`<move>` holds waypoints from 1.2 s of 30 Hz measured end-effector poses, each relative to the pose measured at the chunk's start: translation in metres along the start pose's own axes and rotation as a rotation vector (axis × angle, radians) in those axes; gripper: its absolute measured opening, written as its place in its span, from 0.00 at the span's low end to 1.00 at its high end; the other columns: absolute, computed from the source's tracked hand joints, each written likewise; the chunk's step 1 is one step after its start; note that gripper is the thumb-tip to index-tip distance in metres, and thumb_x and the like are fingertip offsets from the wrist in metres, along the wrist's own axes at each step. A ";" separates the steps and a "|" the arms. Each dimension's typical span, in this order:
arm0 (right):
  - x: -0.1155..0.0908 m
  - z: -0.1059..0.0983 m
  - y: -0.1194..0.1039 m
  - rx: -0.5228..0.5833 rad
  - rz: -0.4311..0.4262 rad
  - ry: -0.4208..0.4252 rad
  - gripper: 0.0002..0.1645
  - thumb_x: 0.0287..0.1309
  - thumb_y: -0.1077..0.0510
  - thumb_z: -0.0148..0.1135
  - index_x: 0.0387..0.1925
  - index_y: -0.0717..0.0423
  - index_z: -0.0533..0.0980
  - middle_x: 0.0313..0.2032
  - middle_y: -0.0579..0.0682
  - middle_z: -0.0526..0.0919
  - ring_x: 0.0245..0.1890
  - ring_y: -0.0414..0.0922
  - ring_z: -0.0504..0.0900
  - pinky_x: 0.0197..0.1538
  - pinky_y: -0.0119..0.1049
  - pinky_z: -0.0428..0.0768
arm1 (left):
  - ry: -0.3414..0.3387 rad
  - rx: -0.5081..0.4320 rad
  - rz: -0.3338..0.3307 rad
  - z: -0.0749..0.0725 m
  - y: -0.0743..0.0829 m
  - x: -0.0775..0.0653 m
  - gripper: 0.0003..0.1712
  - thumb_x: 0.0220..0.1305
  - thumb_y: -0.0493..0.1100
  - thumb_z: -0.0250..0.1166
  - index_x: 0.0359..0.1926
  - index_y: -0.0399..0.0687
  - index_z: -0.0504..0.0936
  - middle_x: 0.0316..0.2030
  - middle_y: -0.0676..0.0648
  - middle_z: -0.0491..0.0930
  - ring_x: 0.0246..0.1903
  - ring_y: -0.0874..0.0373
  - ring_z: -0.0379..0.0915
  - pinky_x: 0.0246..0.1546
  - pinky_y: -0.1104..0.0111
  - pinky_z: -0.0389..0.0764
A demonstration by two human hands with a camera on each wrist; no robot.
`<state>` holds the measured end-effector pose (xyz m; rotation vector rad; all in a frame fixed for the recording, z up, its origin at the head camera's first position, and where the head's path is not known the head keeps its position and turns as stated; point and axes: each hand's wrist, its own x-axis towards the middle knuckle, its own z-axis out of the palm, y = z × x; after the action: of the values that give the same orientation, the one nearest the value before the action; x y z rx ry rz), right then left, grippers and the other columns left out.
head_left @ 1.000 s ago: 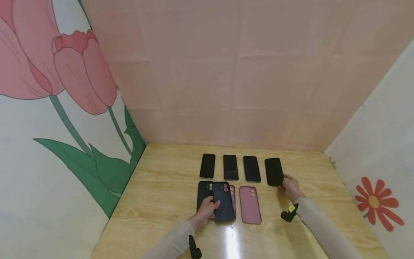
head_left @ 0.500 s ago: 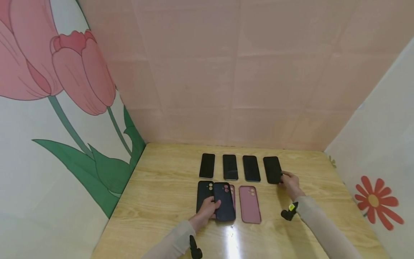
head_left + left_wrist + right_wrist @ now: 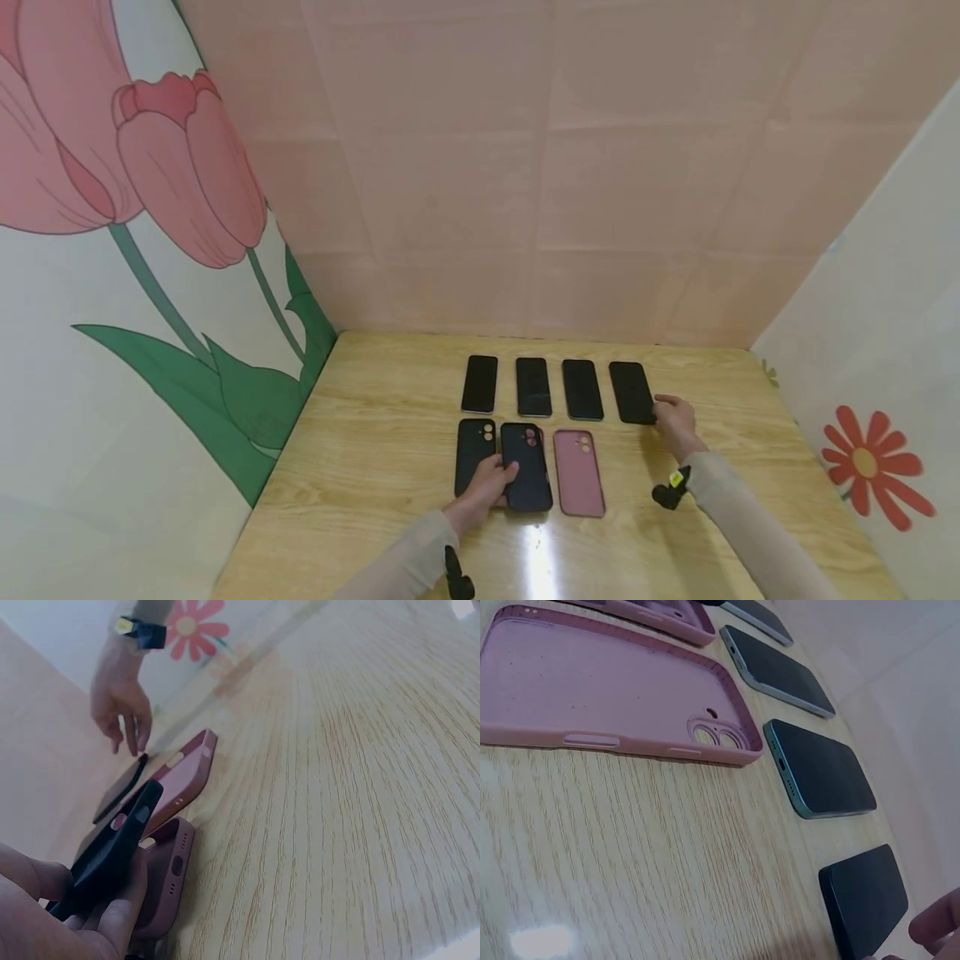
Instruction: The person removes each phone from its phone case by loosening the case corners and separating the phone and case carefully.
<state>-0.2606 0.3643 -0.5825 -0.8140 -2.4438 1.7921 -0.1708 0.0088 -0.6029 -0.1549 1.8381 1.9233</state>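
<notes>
My left hand (image 3: pixel 480 492) pinches a dark navy phone case (image 3: pixel 527 471) between thumb and fingers, holding it tilted just above a pink phone case (image 3: pixel 169 885). That lower case is mostly hidden in the head view. To its left lies a black phone case (image 3: pixel 468 454), and to its right a second pink phone case (image 3: pixel 580 475) with its hollow side up. Beside the lower right corner of the rightmost black phone (image 3: pixel 632 392) is my right hand (image 3: pixel 677 423), its fingers loosely extended and gripping nothing. The phone lies flat on the table.
Three more phones, the left one (image 3: pixel 480 384), the second (image 3: pixel 533 387) and the third (image 3: pixel 582 390), lie in a row behind the cases. A pink wall covering (image 3: pixel 540 208) rises at the wooden table's (image 3: pixel 360 400) back edge, with printed side walls left and right.
The rightmost phone has shifted slightly back and left and now lies flat, and my right fingers have let go of it. My left hand has moved the navy case slightly right, over the pink one.
</notes>
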 end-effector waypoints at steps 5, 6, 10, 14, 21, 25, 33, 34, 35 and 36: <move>-0.004 -0.002 -0.001 -0.038 -0.017 0.042 0.31 0.59 0.67 0.42 0.65 0.70 0.66 0.56 0.67 0.69 0.40 0.52 0.72 0.36 0.35 0.74 | 0.003 0.000 0.005 0.001 -0.001 0.001 0.26 0.75 0.45 0.55 0.65 0.29 0.67 0.50 0.42 0.82 0.47 0.49 0.81 0.44 0.57 0.83; -0.006 -0.002 -0.002 -0.022 -0.017 0.038 0.30 0.60 0.67 0.42 0.65 0.71 0.66 0.56 0.67 0.70 0.39 0.51 0.73 0.35 0.34 0.75 | 0.006 0.001 0.002 0.001 -0.001 0.001 0.26 0.75 0.45 0.55 0.64 0.30 0.67 0.50 0.42 0.82 0.47 0.50 0.81 0.44 0.57 0.83; -0.011 -0.001 -0.003 0.092 -0.005 0.020 0.26 0.64 0.70 0.43 0.63 0.73 0.67 0.46 0.61 0.74 0.35 0.45 0.76 0.36 0.32 0.80 | -0.005 0.013 -0.005 0.004 0.000 0.002 0.24 0.75 0.44 0.55 0.63 0.32 0.69 0.50 0.42 0.82 0.47 0.50 0.81 0.44 0.57 0.83; -0.017 0.000 -0.007 0.199 -0.012 0.008 0.21 0.64 0.73 0.46 0.58 0.74 0.69 0.34 0.48 0.77 0.30 0.40 0.79 0.37 0.34 0.82 | -0.043 0.016 -0.006 0.008 0.004 0.001 0.24 0.76 0.43 0.55 0.64 0.31 0.68 0.50 0.42 0.81 0.48 0.49 0.80 0.45 0.57 0.83; -0.032 0.003 -0.012 0.297 -0.038 -0.076 0.16 0.62 0.75 0.48 0.51 0.73 0.71 0.26 0.43 0.81 0.27 0.37 0.81 0.33 0.30 0.81 | -0.101 0.012 -0.015 0.014 0.012 0.001 0.21 0.76 0.38 0.51 0.63 0.29 0.68 0.50 0.41 0.81 0.49 0.47 0.80 0.46 0.54 0.83; -0.037 0.002 -0.014 0.300 -0.017 -0.113 0.16 0.64 0.75 0.47 0.52 0.71 0.71 0.28 0.44 0.81 0.28 0.38 0.81 0.32 0.29 0.81 | -0.132 0.012 -0.018 0.019 0.014 0.003 0.22 0.74 0.35 0.50 0.65 0.29 0.67 0.51 0.41 0.80 0.51 0.46 0.79 0.48 0.53 0.82; -0.040 -0.003 -0.016 0.322 0.015 -0.135 0.16 0.67 0.73 0.45 0.55 0.71 0.70 0.28 0.44 0.82 0.29 0.39 0.82 0.35 0.32 0.82 | -0.178 -0.030 0.012 0.037 0.016 0.009 0.22 0.73 0.34 0.50 0.64 0.28 0.67 0.48 0.40 0.82 0.48 0.43 0.80 0.46 0.52 0.83; -0.040 -0.003 -0.016 0.328 0.018 -0.135 0.16 0.68 0.73 0.45 0.54 0.70 0.70 0.28 0.44 0.83 0.29 0.39 0.82 0.35 0.32 0.82 | -0.181 -0.026 0.014 0.039 0.016 0.010 0.22 0.74 0.35 0.50 0.64 0.29 0.67 0.48 0.40 0.82 0.48 0.44 0.81 0.45 0.52 0.83; -0.040 -0.004 -0.016 0.333 0.021 -0.132 0.15 0.68 0.73 0.44 0.53 0.69 0.70 0.27 0.44 0.83 0.29 0.40 0.82 0.35 0.32 0.82 | -0.183 -0.015 0.020 0.041 0.016 0.010 0.22 0.74 0.35 0.51 0.64 0.29 0.68 0.48 0.40 0.82 0.48 0.44 0.81 0.45 0.52 0.83; -0.040 -0.004 -0.016 0.337 0.021 -0.130 0.15 0.68 0.73 0.44 0.52 0.68 0.71 0.27 0.44 0.83 0.29 0.40 0.82 0.35 0.32 0.82 | -0.181 -0.009 0.021 0.043 0.016 0.011 0.22 0.74 0.35 0.52 0.64 0.30 0.68 0.48 0.40 0.82 0.47 0.44 0.81 0.45 0.51 0.83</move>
<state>-0.2310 0.3483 -0.5549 -0.7162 -2.1130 2.2430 -0.1770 0.0538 -0.5889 0.0351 1.7192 1.8930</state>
